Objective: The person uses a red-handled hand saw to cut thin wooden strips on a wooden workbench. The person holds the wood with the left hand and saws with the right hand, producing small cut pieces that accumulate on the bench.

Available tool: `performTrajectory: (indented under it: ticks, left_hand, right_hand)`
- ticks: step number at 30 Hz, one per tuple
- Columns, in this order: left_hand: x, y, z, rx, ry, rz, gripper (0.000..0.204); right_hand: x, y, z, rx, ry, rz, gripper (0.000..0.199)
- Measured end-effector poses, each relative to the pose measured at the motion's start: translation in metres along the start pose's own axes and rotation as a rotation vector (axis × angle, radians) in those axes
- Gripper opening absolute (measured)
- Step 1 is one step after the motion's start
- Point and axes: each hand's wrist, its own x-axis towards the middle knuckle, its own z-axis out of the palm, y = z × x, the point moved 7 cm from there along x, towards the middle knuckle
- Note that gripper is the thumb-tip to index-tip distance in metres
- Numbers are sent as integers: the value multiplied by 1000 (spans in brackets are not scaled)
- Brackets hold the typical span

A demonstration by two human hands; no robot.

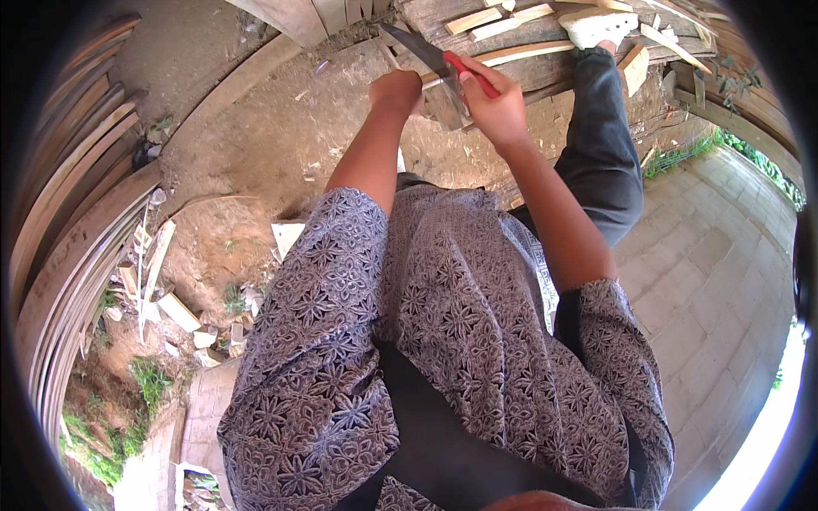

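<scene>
My right hand is wrapped round the red handle of a handsaw. Its dark blade tapers away to the far left, and its teeth are too small to see. Left of the handle, my left hand is closed in a fist around the near end of a pale wooden strip; the fingers are mostly hidden. From there the strip runs right, across a rough plank bench. My right foot, in a white clog, rests on the bench near the strip's far end.
Short offcuts lie on the bench. Long boards are stacked along the left side, with wood scraps on the dirt beside them. Bare earth lies ahead, and grey block paving spreads to the right.
</scene>
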Motion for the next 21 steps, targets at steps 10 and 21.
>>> performTrajectory:
  ticks: [10,21]
  left_hand:
    - [7,-3,2,18,42,15,26]
    - [11,-8,4,-19,73,-29,26]
  right_hand:
    - [-145,-50,-95,3,-104,51,37]
    - [-39,-21,-7,-8,-38,-129,37]
